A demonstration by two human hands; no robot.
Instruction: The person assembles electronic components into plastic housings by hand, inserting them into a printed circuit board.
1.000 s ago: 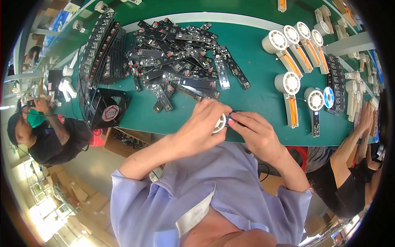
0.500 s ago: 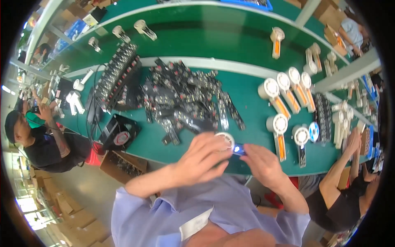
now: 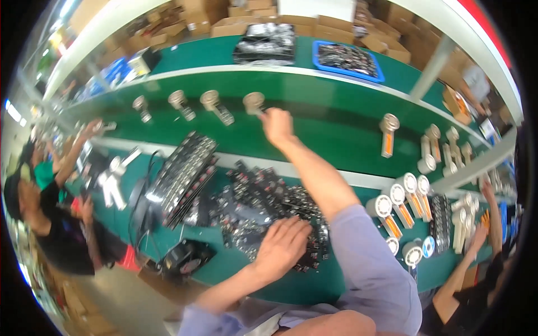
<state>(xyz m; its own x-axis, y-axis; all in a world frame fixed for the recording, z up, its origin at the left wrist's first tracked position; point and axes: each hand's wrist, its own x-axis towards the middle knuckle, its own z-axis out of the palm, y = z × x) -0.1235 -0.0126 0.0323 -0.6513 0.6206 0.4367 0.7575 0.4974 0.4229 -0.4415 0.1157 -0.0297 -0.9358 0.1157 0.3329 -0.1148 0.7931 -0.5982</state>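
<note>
Nearby, circuit-board heap (image 3: 266,199) and black fan (image 3: 188,259)

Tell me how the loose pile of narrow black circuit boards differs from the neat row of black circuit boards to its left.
The loose pile of narrow black circuit boards lies jumbled at many angles; the neat row of black circuit boards is lined up side by side. The left hand is over the pile; neither hand is at the row. Both consist of dark boards.
</note>
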